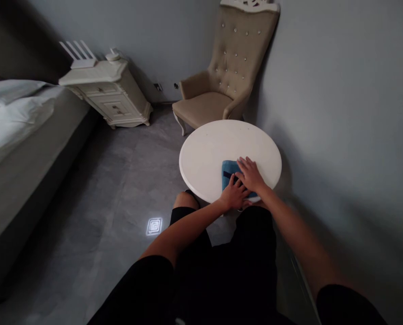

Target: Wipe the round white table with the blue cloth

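Note:
A folded blue cloth [229, 166] with a dark stripe lies near the front edge of a round white table [204, 153]. My left hand [234, 195] rests on its near side, fingers spread and flat. Just beyond and to the right, my right hand [250, 175] presses on the cloth with its fingers stretched out. The two hands are close together and cover much of the cloth, so its right part is mostly hidden. Neither hand is closed round anything.
Behind the table stands a tufted beige armchair [204, 108]. A white nightstand [116, 99] carries a router [83, 62] and a small white object [112, 56]. The bed [25, 135] runs along the left, and a grey wall [340, 113] rises close on the right.

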`<state>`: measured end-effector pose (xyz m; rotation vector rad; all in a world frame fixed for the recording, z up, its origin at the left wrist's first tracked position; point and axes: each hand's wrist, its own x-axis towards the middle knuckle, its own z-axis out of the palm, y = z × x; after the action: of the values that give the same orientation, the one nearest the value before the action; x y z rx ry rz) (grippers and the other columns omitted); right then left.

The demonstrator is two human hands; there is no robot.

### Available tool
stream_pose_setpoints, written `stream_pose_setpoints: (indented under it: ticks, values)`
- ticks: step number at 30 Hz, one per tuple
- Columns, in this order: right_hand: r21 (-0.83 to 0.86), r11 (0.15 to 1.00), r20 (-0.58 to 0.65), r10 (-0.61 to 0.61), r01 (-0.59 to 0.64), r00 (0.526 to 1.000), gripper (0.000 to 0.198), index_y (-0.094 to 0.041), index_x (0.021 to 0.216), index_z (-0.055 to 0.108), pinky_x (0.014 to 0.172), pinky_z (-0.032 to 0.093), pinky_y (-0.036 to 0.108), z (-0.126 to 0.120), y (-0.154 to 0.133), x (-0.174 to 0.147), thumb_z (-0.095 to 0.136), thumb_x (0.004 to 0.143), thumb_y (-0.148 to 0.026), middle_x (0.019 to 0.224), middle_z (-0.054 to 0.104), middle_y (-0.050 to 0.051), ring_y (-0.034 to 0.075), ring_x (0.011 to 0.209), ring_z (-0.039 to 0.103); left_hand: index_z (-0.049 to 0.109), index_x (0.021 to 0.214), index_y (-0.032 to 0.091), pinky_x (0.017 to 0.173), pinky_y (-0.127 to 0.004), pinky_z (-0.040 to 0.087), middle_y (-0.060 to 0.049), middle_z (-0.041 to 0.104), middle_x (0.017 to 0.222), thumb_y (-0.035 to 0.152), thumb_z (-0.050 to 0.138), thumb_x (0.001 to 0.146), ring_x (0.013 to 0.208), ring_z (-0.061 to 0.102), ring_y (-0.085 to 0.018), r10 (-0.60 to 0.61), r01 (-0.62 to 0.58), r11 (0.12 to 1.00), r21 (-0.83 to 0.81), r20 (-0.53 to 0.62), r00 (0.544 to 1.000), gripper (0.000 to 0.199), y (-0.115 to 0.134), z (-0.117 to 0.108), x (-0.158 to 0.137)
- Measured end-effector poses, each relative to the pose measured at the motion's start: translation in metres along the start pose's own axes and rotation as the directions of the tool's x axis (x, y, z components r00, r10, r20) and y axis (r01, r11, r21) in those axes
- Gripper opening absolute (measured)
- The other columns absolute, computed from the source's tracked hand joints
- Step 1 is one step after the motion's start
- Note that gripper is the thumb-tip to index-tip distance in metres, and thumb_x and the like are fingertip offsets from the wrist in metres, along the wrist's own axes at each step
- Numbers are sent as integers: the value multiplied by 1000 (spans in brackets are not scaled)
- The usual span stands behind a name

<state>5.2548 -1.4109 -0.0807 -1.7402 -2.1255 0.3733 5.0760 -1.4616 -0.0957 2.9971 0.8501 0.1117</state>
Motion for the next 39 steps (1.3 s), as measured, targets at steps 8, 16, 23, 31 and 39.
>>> stream_pose_setpoints:
  ticks: [8, 16, 23, 31, 39]
  values:
    - [-17, 997, 230, 71, -69, 971, 64, -26, 177, 48, 138, 12, 80, 3, 8, 3, 42, 117, -48, 191, 25, 12, 41, 179, 12, 60, 169, 21, 142, -65, 19, -15, 50, 179, 63, 60, 111, 172, 34, -39, 74, -80, 995, -59, -95, 993, 72, -5, -13, -10]
    - [-91, 995, -24, 27, -30, 999, 75, -18, 176, 48, 142, 2, 75, 4, -31, -51, 55, 113, -57, 191, 24, 16, 44, 179, 5, 65, 153, 14, 116, -50, 58, -20, 78, 139, 30, 63, 108, 129, 75, -30, -718, 526, 601, -601, -116, 687, 48, -28, -9, -85]
    - [148, 911, -192, 408, -385, 893, 75, -17, 167, 57, 137, 30, 72, 25, -25, -111, 61, 105, -57, 179, 44, 26, 46, 171, 34, 62, 154, 11, 73, -30, 62, -6, 82, 91, 38, 67, 110, 70, 77, -18, -620, 674, 28, -738, 516, 591, 51, -51, -24, -73]
    - [709, 499, -32, 729, -498, 684, 65, -20, 136, 71, 100, 69, 54, 20, -6, -130, 83, 81, -53, 129, 79, 16, 34, 108, 80, 72, 92, 14, 60, -30, 61, -3, 68, 67, 37, 77, 105, 60, 70, -18, -492, 662, -107, -742, 618, 613, 27, -54, -37, -48]
    - [913, 227, 47, 766, -339, 641, 56, -26, 119, 66, 74, 71, 37, 21, -15, -124, 88, 75, -52, 114, 76, 5, 19, 77, 76, 49, 133, 19, 73, -37, 69, -1, 74, 87, 28, 79, 105, 65, 76, -18, -625, 533, -328, -780, 603, 496, 42, -49, -47, -44]
